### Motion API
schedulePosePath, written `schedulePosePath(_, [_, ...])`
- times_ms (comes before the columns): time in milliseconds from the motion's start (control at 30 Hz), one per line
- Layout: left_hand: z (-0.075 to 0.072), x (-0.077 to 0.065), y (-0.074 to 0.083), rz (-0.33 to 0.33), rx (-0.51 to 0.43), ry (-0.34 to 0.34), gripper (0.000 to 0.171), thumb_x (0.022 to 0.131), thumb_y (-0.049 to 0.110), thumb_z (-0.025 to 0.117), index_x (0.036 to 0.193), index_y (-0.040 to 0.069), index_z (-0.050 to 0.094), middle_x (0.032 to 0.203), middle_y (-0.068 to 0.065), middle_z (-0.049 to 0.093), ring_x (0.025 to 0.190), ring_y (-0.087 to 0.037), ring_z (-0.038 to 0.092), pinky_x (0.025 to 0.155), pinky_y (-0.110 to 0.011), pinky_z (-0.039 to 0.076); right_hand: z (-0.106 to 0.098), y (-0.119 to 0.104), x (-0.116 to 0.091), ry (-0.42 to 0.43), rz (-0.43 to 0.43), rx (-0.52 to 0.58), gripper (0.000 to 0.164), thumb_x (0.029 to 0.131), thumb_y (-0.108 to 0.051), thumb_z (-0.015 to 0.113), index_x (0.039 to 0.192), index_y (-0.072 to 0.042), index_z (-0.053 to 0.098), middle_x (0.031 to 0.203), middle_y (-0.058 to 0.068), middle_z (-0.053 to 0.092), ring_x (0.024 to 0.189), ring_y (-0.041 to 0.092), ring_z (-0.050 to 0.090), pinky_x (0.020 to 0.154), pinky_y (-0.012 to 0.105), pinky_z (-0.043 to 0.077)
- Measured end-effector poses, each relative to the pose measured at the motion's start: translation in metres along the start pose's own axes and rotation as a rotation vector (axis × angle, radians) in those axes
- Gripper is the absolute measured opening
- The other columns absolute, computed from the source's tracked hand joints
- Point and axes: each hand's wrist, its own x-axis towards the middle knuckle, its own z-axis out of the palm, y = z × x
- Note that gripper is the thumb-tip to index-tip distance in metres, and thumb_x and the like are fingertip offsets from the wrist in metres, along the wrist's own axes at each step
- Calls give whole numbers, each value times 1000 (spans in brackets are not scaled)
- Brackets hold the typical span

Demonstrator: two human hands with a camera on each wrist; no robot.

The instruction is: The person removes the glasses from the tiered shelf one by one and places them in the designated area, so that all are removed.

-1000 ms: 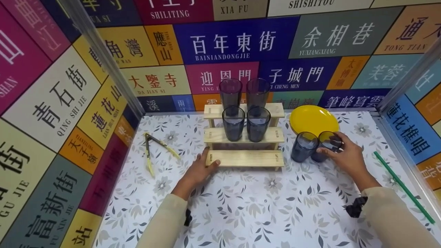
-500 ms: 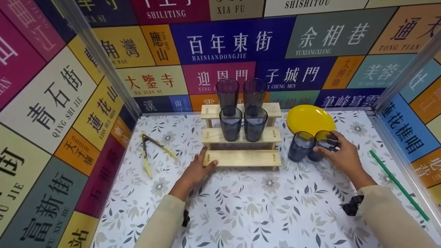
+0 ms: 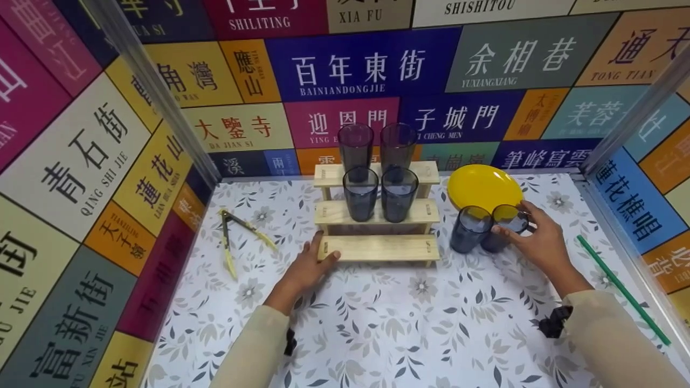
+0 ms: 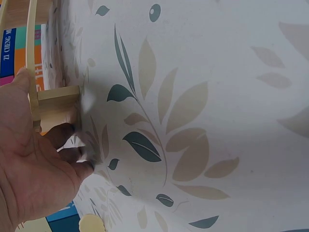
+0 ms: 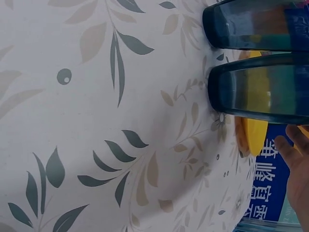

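A: Where do we find the glass the right hand (image 3: 542, 237) is on?

B: In the head view we see that outer glass (image 3: 493, 245) standing on the flowered tablecloth (image 3: 377, 328), to the right of the wooden stand (image 3: 380, 248) and in front of the yellow plate (image 3: 482, 186). The hand grasps it, thumb in front, fingers at the far side.

A: What does the right wrist view add for us?

B: It gives us the glass from the side, with its thick dark base on the cloth and fingertips beside its wall. A matching glass (image 3: 470, 234) stands close by it.

A: And the left hand (image 3: 310, 267)?

B: From the head we see its back, gripping the left end of the lowest step. The left wrist view shows us the palm, and fingers reaching down by a pale leg (image 4: 58, 94).

A: How does our glass look?

B: Smoky blue-grey, see-through, tapering towards the base; yellow shows through it. We count four more like it on the two upper steps.
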Motion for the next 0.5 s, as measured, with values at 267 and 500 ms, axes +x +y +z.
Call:
schedulePosePath(267, [0, -1, 1, -6, 13, -6, 91, 111, 66, 52, 180, 19, 14, 178, -37, 20, 161, -61, 33, 128, -73, 33, -4, -17, 3, 25, -57, -52, 104, 97, -62, 80, 174, -9, 33, 170, 29, 45, 157, 53, 42, 124, 73, 38])
schedulePosePath(500, [0, 0, 1, -20, 6, -9, 91, 111, 67, 51, 180, 21, 13, 179, -36, 19, 163, -60, 30, 130, -72, 31, -1, -44, 9, 42, -117, -49, 99, 96, -58, 83, 171, -10, 41, 168, 26, 49, 155, 52, 45, 125, 76, 34])
